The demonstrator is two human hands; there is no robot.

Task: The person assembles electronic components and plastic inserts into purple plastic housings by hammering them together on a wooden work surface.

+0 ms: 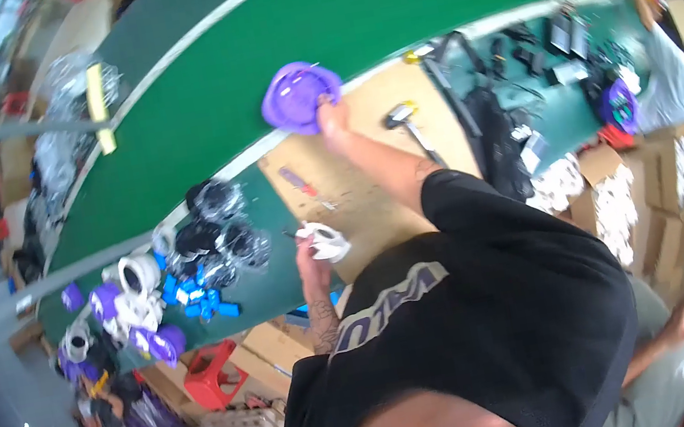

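The right hand [332, 116] grasped a purple dish [297, 99] by its near right rim, the thumb side uppermost and the other fingers mostly lost to view. The dish lay across the near edge of the green belt [191, 121], just beyond the far left corner of the tan board [373, 104]; whether it rested there or was held clear could not be told. The left hand [311, 266] gripped a white part [329, 241] over the board's left edge; how its fingers wrapped the part was too small to make out.

With the right arm reaching so far, the dish was best held firmly but without squeezing, so that the rim did not flex, and kept level, clear of the belt's raised edge. The left hand did well to keep its part low and apart from the screwdriver [297, 179] by the board's far left corner and the small screws [328, 205] nearer in, which a dragging sleeve or wrist could have scattered. The hammer [405, 121], towards the board's right edge, called for the same care from the right forearm. On the tabletop [278, 265], left of the board, black parts [223, 233] crowded the far edge.
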